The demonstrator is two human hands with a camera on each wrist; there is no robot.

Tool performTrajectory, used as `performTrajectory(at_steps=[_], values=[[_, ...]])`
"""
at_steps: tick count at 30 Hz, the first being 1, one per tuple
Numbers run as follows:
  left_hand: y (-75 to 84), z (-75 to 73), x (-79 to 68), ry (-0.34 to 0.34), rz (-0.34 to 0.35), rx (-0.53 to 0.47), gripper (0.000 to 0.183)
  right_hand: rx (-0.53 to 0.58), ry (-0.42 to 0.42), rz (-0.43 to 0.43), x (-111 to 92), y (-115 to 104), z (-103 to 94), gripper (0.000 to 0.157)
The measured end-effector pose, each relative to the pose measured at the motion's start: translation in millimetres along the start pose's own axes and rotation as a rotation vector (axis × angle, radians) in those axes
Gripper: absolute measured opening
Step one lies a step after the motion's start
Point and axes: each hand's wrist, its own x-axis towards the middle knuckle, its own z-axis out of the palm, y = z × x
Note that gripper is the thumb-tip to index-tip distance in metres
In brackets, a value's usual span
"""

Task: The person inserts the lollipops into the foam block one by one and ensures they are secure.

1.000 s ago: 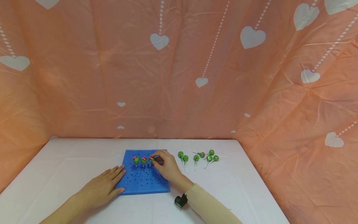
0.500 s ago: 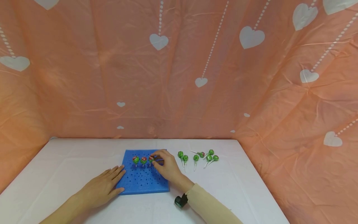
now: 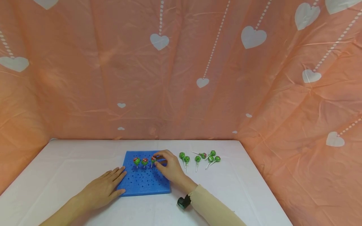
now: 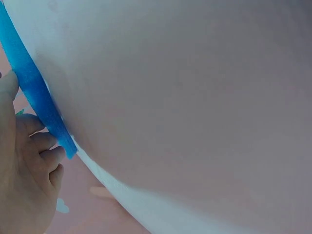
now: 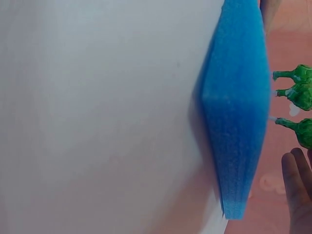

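A blue foam board (image 3: 147, 187) dotted with small holes lies on the white table. Two lollipops in green and red wrappers, a left one (image 3: 137, 161) and a middle one (image 3: 145, 161), stand upright in it. My right hand (image 3: 171, 168) pinches the wrapped head of a third lollipop (image 3: 153, 159) between thumb and fingers, to the right of those two. In the right wrist view, its stick (image 5: 274, 119) comes down to the board's top. My left hand (image 3: 104, 188) rests along the board's left edge with its fingers extended; the left wrist view shows fingers (image 4: 46, 141) at that edge.
Several loose lollipops (image 3: 197, 159) lie on the table (image 3: 226, 188) right of the board, some overlapping. A dark device (image 3: 184, 202) sits at the right wrist. An orange curtain (image 3: 181, 110) with white hearts stands behind the table and along its sides.
The lollipop in my right hand has shifted slightly to the right and up, away from the middle one. My left hand stays on the board's edge, and the board has not moved.
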Motion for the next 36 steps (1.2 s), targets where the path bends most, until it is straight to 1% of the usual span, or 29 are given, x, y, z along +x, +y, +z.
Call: performTrajectory(at_steps=[9,16,22,26,29,36], values=[[-0.4,0.7,-0.3,0.0,0.004,-0.003,0.069,-0.003,0.031,-0.009,-2.2,0.5,-5.7,0.03],[-0.3,0.2,-0.1,-0.001,0.007,-0.007,0.069,0.004,0.069,0.006,-5.4,2.6,-17.6,0.03],[-0.6,1.2,0.1,0.017,0.009,0.004,0.069,-0.015,0.135,0.032,-7.9,11.0,-31.6,0.03],[-1.7,1.7,0.2,0.02,0.001,0.015,0.069,-0.041,0.2,0.026,-11.2,18.2,-42.1,0.03],[-2.0,2.2,0.2,0.02,0.004,0.019,0.069,-0.055,0.234,0.019,-14.8,25.4,-50.7,0.029],[-0.9,2.1,-0.3,0.025,0.008,0.017,0.069,-0.088,0.28,0.075,-21.7,43.0,-69.6,0.028]])
